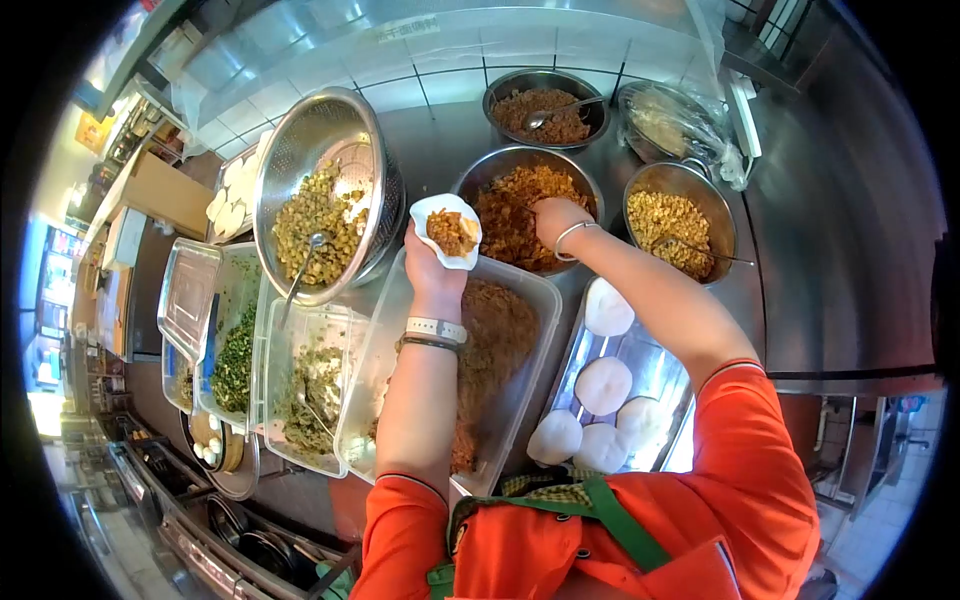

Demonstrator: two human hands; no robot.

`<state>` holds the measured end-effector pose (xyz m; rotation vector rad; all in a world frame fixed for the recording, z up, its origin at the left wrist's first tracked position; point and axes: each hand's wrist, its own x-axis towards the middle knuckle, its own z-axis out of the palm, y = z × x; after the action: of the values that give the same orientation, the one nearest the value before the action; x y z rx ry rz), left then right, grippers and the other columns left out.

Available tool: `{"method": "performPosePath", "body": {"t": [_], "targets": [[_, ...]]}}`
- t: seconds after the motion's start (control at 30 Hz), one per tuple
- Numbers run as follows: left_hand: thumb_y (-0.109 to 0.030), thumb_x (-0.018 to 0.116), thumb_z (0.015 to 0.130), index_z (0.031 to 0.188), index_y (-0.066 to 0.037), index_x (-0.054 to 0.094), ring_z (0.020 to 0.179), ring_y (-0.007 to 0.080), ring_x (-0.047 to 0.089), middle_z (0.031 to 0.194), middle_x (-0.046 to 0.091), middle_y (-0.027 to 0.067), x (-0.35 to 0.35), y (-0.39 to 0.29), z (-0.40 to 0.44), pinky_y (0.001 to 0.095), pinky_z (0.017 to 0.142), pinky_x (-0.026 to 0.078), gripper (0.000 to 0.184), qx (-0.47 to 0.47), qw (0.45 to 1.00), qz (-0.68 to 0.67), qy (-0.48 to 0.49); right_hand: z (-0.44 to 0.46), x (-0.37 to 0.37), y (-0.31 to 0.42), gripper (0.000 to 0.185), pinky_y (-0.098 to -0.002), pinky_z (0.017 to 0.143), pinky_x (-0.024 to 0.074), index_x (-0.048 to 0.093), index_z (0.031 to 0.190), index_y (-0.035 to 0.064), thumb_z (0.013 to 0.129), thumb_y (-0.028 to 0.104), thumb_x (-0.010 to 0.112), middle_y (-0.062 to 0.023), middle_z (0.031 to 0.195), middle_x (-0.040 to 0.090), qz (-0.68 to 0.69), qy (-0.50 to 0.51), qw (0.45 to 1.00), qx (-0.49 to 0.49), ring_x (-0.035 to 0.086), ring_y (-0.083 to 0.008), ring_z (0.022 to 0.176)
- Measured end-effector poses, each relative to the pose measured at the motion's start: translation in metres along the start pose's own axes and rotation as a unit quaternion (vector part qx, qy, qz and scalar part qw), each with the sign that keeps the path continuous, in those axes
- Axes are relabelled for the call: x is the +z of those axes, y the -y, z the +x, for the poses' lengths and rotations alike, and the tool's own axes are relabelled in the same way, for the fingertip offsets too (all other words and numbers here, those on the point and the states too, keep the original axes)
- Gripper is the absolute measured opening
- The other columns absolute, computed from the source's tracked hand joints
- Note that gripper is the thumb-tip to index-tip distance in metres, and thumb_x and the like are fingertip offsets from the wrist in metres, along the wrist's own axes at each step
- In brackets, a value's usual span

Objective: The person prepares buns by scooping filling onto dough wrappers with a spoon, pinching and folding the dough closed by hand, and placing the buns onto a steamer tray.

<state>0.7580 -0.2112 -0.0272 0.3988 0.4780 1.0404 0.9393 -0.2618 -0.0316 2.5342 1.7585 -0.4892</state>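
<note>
On my left hand [432, 268] rests an open white dough wrapper [433, 210] with orange-brown filling [451, 233] in its hollow. The fingers are wrapped round its underside, partly hidden by it. My right hand [560, 222] reaches into a metal bowl [596, 190] of orange-red shredded filling [510, 215]; its fingertips are down in the food, and what they hold is hidden. Below both hands is a clear plastic tub [545, 300] of brown filling. A metal tray [655, 350] at the right holds several round white dough pieces [603, 386].
A steel colander [330, 105] of green chopped food with a spoon stands at the left. Behind are a bowl of brown mince [545, 105] and a plastic-covered bowl [660, 120]. A bowl of yellow food [670, 220] stands right. Tubs of greens [235, 350] line the left side.
</note>
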Motion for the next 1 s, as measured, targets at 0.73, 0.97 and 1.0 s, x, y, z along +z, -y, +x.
{"method": "performPosePath", "body": {"t": [0.73,0.97,1.0], "targets": [[-0.028,0.026,0.088,0.102,-0.006,0.049,0.094,0.0239,0.051,0.101,0.053,0.0072,0.006,-0.004,0.009,0.039,0.08,0.043,0.035,0.012,1.0,0.003,0.003,-0.027,-0.024,-0.029,0.017,-0.0194,0.035,0.0185,0.052,0.098,0.0068,0.086,0.014,0.043,0.0041,0.051,0.038,0.735,0.311,0.584,0.148,0.026,-0.0048,0.037],[-0.028,0.021,0.089,0.107,-0.005,0.046,0.097,0.0277,0.051,0.106,0.051,0.0124,0.034,0.032,0.044,0.0423,0.085,0.041,0.039,-0.066,0.996,-0.054,0.013,-0.054,-0.06,-0.034,0.021,-0.0284,0.042,0.0344,0.052,0.1,0.006,0.083,0.014,0.044,-0.0073,0.06,0.053,0.57,0.135,0.81,-0.01,0.046,-0.0172,0.046],[-0.028,0.02,0.089,0.109,-0.003,0.045,0.1,0.0283,0.05,0.108,0.051,0.0126,0.039,0.038,0.049,0.0433,0.086,0.04,0.04,-0.057,0.997,-0.047,0.027,-0.06,-0.058,-0.026,0.023,-0.0328,0.048,0.0427,0.052,0.102,0.0051,0.081,0.012,0.045,-0.0127,0.067,0.059,0.385,-0.013,0.92,-0.078,0.055,-0.0233,0.054]]}}
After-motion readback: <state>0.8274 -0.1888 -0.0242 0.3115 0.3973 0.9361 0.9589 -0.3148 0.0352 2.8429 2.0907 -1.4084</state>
